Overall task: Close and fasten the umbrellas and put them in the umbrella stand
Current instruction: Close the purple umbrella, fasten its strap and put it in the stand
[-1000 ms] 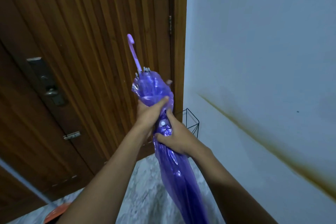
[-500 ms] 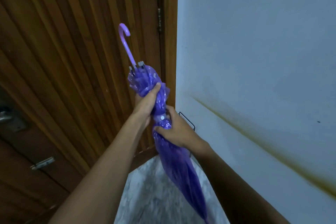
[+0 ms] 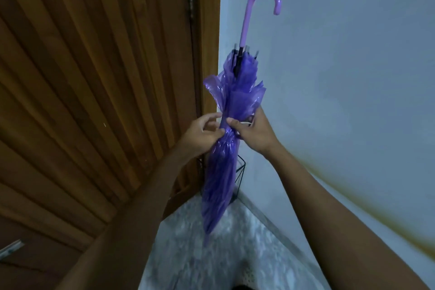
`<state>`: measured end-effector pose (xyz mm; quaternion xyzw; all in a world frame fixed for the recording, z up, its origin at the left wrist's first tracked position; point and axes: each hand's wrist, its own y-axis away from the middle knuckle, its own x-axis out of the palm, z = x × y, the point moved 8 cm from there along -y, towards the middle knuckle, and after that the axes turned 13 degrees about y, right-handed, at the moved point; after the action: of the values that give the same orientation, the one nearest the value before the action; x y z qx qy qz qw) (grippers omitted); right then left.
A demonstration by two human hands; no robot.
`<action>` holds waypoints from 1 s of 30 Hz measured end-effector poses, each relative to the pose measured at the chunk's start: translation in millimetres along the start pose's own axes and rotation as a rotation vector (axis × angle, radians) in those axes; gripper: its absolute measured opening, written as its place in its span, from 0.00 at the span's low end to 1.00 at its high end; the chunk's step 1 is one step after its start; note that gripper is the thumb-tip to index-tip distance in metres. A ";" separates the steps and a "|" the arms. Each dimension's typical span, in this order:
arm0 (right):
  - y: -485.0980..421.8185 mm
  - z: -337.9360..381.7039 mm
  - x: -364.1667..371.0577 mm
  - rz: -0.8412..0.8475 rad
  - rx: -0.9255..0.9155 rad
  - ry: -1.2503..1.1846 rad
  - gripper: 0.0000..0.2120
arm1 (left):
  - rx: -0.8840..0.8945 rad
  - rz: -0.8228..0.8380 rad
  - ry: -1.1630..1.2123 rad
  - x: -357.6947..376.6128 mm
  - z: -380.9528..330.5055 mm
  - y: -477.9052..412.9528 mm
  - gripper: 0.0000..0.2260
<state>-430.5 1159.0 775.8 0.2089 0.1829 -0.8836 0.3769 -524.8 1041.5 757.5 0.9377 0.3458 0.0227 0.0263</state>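
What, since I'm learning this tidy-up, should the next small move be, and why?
Probably cinch and fasten the purple umbrella at its waist: the left hand and right hand both pinch it there, its folds flare loose above, and no closed fastening shows.

Black wire umbrella stand mostly behind the purple umbrella, that umbrella's lower tip a motion-blurred smear.

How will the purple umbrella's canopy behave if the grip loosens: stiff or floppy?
Likely floppy: the canopy flares loosely above where the left hand and right hand pinch it. Probably slippery; the film looks glossy. The hooked handle seems rigid.
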 end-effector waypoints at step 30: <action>-220.9 -337.9 173.2 0.015 0.015 -0.022 0.13 | -0.072 -0.171 -0.224 -16.6 355.6 -307.6 0.06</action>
<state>-625.2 1362.6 438.8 0.2033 0.1707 -0.8843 0.3842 -714.9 1252.5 382.3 0.8998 0.4184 -0.0721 0.1003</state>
